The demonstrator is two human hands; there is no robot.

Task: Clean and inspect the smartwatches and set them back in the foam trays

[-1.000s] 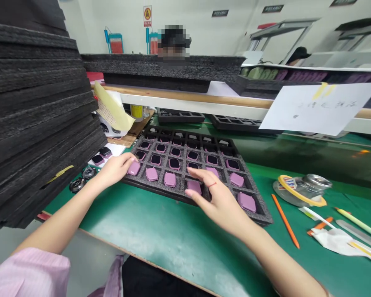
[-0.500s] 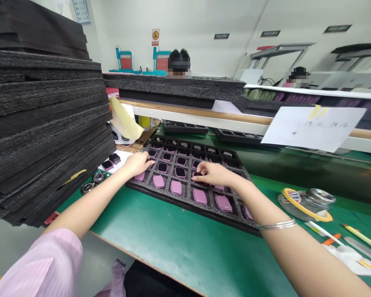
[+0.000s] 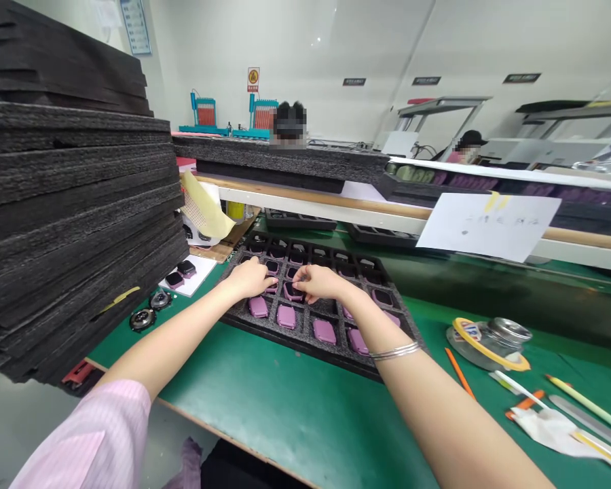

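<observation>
A black foam tray (image 3: 305,327) with square compartments lies on the green table, holding rows of pink-cased smartwatches. In the front row, watches such as the pink smartwatch (image 3: 286,316) show a plain pink side up; farther back, several show dark screens. My right hand (image 3: 320,282) pinches a dark-faced smartwatch (image 3: 293,292) at its right edge, over the second row from the front. Just left of it, my left hand (image 3: 252,277) has its fingers bent down on another pink smartwatch (image 3: 271,288), mostly hidden under them.
Tall stacked black foam sheets (image 3: 81,224) stand on the left. Beside them are loose watches (image 3: 174,280) on white paper and round watch parts (image 3: 142,319). A glass jar (image 3: 493,343), pens and a crumpled tissue (image 3: 550,428) lie right. A shelf (image 3: 305,202) crosses behind; co-workers sit beyond.
My right hand has moved left along the tray, and my left hand has shifted right, so they are now close together. The view has turned slightly right and up.
</observation>
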